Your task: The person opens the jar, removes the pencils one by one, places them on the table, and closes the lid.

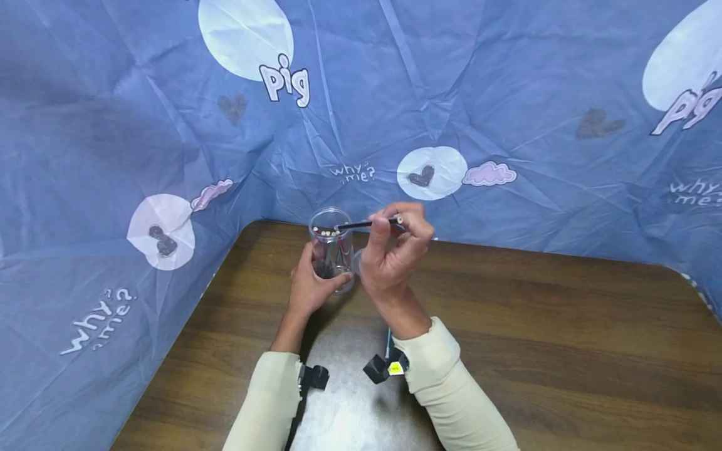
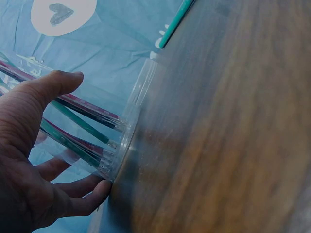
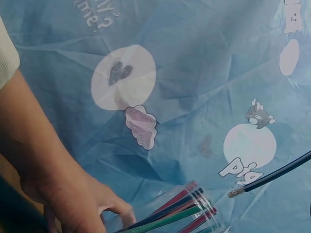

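Observation:
My left hand point(image 1: 316, 285) grips a clear plastic jar point(image 1: 348, 266) standing on the table, thumb on the near side. Inside it stand several coloured pencils point(image 2: 80, 121) in red, green and dark shades; their pale ends point(image 1: 327, 233) show just below the rim. Over the jar's mouth, my right hand point(image 1: 397, 247) pinches a dark pencil point(image 1: 358, 224) between thumb and fingers, nearly level, one end pointing at the opening. The right wrist view has this dark pencil point(image 3: 277, 174) beside the jar's rim point(image 3: 206, 206), with the left hand point(image 3: 82, 199) behind; the right hand is hidden there.
A teal pencil point(image 1: 388, 342) lies on the wooden table point(image 1: 564, 332) by the right wrist, partly covered by it. A clear round edge point(image 1: 358, 257) shows between jar and right hand. Blue printed cloth point(image 1: 361, 94) hangs along the table's back and left sides.

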A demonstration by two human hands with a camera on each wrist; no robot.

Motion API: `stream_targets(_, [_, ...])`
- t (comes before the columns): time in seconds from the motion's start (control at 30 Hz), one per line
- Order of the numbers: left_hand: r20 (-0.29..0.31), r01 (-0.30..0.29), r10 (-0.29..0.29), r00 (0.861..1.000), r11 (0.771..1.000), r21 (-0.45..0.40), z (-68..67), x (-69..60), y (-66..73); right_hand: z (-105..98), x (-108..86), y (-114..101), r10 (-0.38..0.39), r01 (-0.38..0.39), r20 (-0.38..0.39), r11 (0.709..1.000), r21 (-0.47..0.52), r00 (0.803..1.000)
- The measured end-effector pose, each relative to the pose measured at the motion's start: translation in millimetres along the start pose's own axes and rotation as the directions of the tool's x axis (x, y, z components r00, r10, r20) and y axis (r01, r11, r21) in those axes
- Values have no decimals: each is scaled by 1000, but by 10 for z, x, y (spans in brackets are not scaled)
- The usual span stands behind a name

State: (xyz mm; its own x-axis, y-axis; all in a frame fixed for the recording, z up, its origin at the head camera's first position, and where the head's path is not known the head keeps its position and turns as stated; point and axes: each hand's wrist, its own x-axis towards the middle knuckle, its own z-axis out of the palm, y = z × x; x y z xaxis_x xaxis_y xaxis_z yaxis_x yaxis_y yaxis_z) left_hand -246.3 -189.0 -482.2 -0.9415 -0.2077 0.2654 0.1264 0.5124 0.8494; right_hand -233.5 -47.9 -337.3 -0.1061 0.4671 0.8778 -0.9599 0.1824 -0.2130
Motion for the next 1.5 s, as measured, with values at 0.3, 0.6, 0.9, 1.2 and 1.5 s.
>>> stream_targets(0.3, [3,2,-2,1000,1000,1,-24,-25,-9,-87,-27,27,-12,10,-29,998,-69,999])
stream_targets(0.6, [6,3,-3,1000,1000,8,-30,-42,-10,-198,-109,85,28,-30,-27,995,-92,999])
stream_targets(0.9, [-3,5,-5,1000,1000,5,-17,-33,-19,-363,-217,173,89,-84,28,986,-146,996])
stream_targets(1.2, [-3,2,-2,1000,1000,6,-8,-13,-19,-567,-375,284,227,-201,77,945,-257,971])
stream_targets(1.5, [-2,12,-12,1000,1000,12,3,-6,-1,-773,-444,348,327,-258,159,903,-345,932])
